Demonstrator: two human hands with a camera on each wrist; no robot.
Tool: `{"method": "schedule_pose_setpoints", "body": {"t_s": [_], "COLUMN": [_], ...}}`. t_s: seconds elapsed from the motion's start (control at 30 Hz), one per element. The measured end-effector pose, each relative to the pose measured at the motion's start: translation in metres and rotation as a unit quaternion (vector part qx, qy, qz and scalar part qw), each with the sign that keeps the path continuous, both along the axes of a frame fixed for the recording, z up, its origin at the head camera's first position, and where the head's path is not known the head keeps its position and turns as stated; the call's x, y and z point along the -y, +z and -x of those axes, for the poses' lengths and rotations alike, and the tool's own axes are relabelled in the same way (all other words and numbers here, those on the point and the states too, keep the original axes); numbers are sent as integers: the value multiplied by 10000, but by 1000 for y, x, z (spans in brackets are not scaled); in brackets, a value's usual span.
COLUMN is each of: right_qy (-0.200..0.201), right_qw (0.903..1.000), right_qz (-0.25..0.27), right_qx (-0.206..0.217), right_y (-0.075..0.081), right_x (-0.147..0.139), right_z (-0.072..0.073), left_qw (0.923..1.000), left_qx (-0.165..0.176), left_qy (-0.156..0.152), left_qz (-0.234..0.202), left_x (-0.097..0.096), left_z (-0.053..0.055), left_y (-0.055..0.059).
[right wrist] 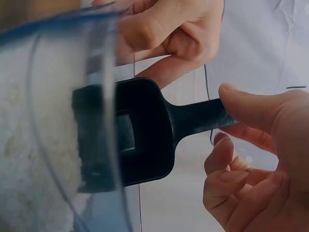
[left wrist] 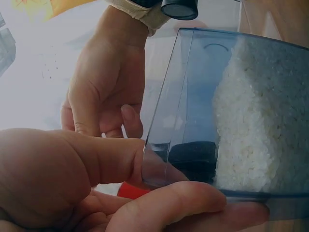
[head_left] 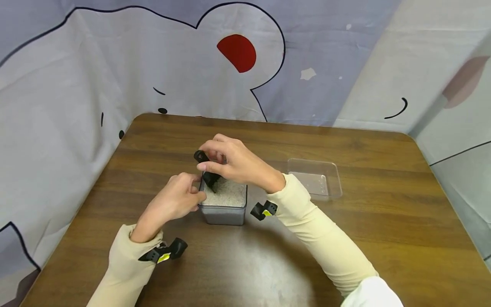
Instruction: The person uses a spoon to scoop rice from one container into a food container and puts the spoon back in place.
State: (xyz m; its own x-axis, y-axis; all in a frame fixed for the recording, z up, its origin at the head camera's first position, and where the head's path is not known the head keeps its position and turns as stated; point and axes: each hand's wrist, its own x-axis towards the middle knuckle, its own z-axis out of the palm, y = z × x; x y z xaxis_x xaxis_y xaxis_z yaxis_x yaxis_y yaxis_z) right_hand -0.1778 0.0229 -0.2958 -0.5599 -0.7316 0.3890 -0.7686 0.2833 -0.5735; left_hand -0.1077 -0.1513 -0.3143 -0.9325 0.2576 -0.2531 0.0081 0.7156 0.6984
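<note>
A clear blue-grey container (head_left: pixel 224 216) of white rice (left wrist: pixel 246 130) stands left of the table's middle. With thumb and fingers on either side of its wall, my left hand (head_left: pixel 172 195) grips the container at its left rim. My right hand (head_left: pixel 241 162) is over the far left corner and pinches the handle of a black scoop (right wrist: pixel 149 125) between thumb and fingers. The scoop tilts down into the container, its front edge at the rice. In the left wrist view the scoop shows dark through the clear wall.
A shallow clear plastic box (head_left: pixel 312 195) sits on the wooden table (head_left: pixel 376 204) to the right, beyond my right forearm. Small white bits lie in it. A printed curtain (head_left: pixel 153 55) hangs along the far and side edges of the table.
</note>
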Motion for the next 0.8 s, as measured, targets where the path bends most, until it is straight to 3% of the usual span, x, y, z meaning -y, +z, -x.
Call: {"method": "schedule_pose_setpoints", "body": {"t_s": [0.27, 0.47, 0.57, 0.7, 0.8], "right_qy": [-67, -785, -1224, -1829, -2113], "right_qw": [9979, 9924, 9841, 9646, 9562], "right_qz": [640, 773, 821, 813, 738], "right_qx": [-23, -541, -986, -1719, -1888], "right_y": [6, 14, 14, 10, 7], "right_x": [-15, -38, -46, -51, -53], "right_z": [1, -5, -12, -19, -22], "left_qw": [9997, 9994, 9996, 9998, 9998], "left_qx": [224, 274, 252, 214, 200], "left_qy": [-69, -61, -56, -16, 37], "left_qz": [99, 181, 137, 41, -7], "left_x": [-2, -4, -5, -6, -6], "left_z": [3, 4, 4, 5, 6], "left_y": [-1, 0, 0, 0, 0]}}
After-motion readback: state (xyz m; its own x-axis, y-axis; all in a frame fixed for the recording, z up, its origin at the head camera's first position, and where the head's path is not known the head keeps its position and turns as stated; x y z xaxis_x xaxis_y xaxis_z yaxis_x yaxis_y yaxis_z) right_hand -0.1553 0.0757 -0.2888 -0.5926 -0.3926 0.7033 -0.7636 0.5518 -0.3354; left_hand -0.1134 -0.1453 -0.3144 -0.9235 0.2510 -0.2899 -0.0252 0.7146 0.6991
